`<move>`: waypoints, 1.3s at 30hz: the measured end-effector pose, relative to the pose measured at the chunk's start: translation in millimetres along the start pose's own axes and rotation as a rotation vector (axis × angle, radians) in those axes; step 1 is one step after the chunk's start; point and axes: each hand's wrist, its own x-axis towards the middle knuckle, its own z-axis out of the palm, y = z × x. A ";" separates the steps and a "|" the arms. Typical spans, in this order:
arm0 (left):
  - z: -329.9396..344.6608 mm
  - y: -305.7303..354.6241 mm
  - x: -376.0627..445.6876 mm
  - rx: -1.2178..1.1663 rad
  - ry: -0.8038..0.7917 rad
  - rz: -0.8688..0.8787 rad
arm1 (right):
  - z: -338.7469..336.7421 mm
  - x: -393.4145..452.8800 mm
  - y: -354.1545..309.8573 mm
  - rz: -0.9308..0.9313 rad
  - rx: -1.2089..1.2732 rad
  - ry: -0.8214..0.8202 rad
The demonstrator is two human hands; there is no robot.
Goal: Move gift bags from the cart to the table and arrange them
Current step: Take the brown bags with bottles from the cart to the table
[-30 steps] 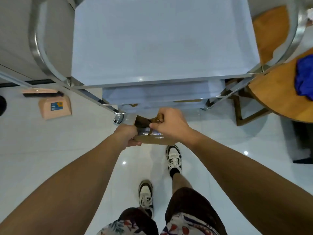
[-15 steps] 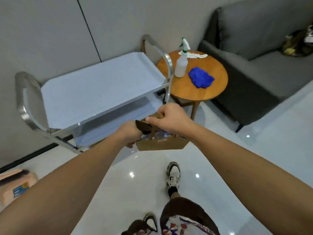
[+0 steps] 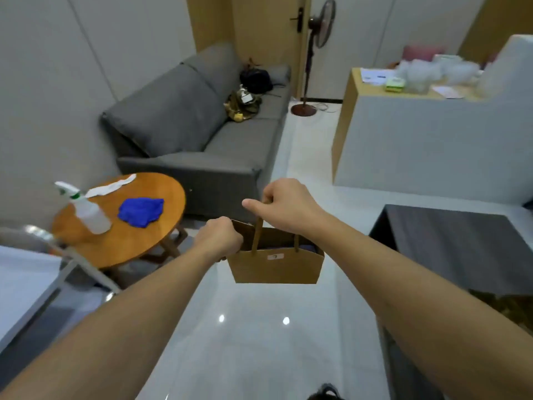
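Gift bag (image 3: 275, 265): brown paper, now hanging in mid-air over the floor (image 3: 259, 336), well clear of the cart (image 3: 26, 272), which has slid to the lower left edge of my view. A second ago I was looking straight down at the cart's lower shelf, with the bag just at its front edge; half a second ago the bag was lifted beside the cart. So the pick-up is done and this is the carry.

Room, largest first: grey sofa (image 3: 184, 125) ahead on the left, a white-fronted counter (image 3: 418, 140) far right with blurred clutter on top, and a dark table (image 3: 461, 243) close on the right. I judge the dark table to be the destination, since the view has swung toward it, though the round wooden table (image 3: 121, 241) is also in reach. On that one: a spray bottle (image 3: 86, 210) and a blue cloth (image 3: 141, 212), apart from each other.

Grip: right hand (image 3: 288, 209) curled around the bag's handles (image 3: 258, 232), taking the weight. Left hand (image 3: 220, 239) pinches the bag's left rim, steadying it. The bag hangs roughly upright; something bluish shows inside, too blurred to identify.

Next: swing right and set the bag down on the dark table. No bags are visible there yet.
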 end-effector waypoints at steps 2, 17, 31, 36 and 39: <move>24.2 64.2 15.2 0.062 -0.009 0.101 | -39.0 -2.6 47.1 0.090 -0.027 0.064; 213.4 434.9 74.3 0.461 -0.292 0.652 | -207.0 -60.8 344.3 0.697 0.029 0.401; 284.4 654.9 165.7 0.639 -0.469 1.219 | -288.0 -3.2 481.5 1.152 0.031 0.611; 304.0 706.7 171.1 0.599 -0.533 1.281 | -317.7 9.3 524.1 1.242 0.025 0.673; 324.6 736.5 172.7 0.585 -0.561 1.305 | -333.4 8.9 556.4 1.282 0.032 0.701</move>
